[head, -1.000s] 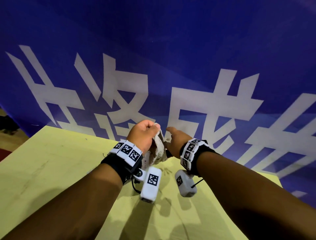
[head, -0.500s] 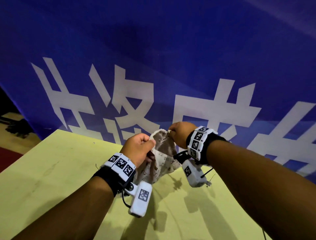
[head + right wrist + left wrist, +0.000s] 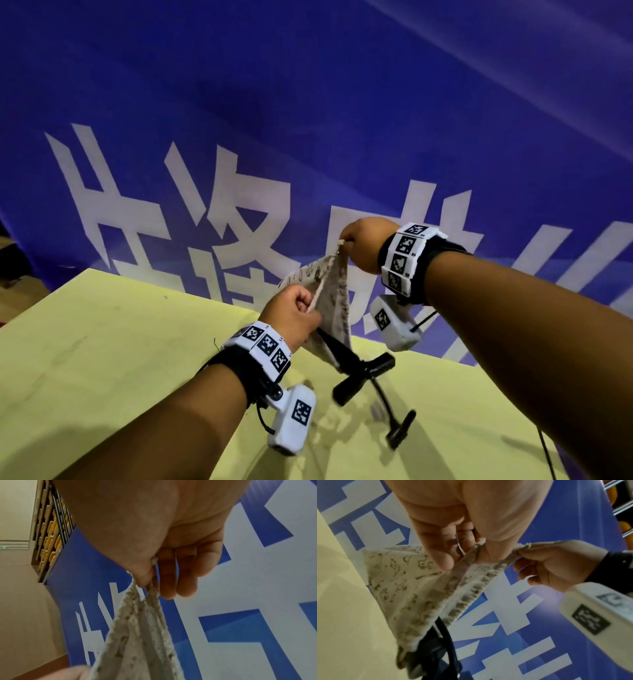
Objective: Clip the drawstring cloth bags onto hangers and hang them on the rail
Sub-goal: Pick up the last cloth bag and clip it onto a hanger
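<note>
A cream printed drawstring bag point(image 3: 330, 294) hangs stretched in the air between both hands above the yellow table point(image 3: 102, 359). My left hand point(image 3: 303, 305) pinches its lower left edge, thumb and fingers closed on the hem point(image 3: 476, 549). Higher and to the right, my right hand point(image 3: 346, 241) pinches the bag's gathered top point(image 3: 145, 582). A black clip hanger point(image 3: 363, 371) dangles under the bag's lowest corner, one clip point(image 3: 400, 430) swinging near the tabletop. Where the hanger grips the bag point(image 3: 412, 588) is hidden.
A blue banner with large white characters point(image 3: 308, 102) stands right behind the table's far edge. In the right wrist view a rack holding yellow items point(image 3: 49, 534) shows high at the left. No rail is in view.
The right hand has risen up and to the right, pulling the bag taut. The left hand stayed lower on the edge. The black hanger has come into view below the bag.
</note>
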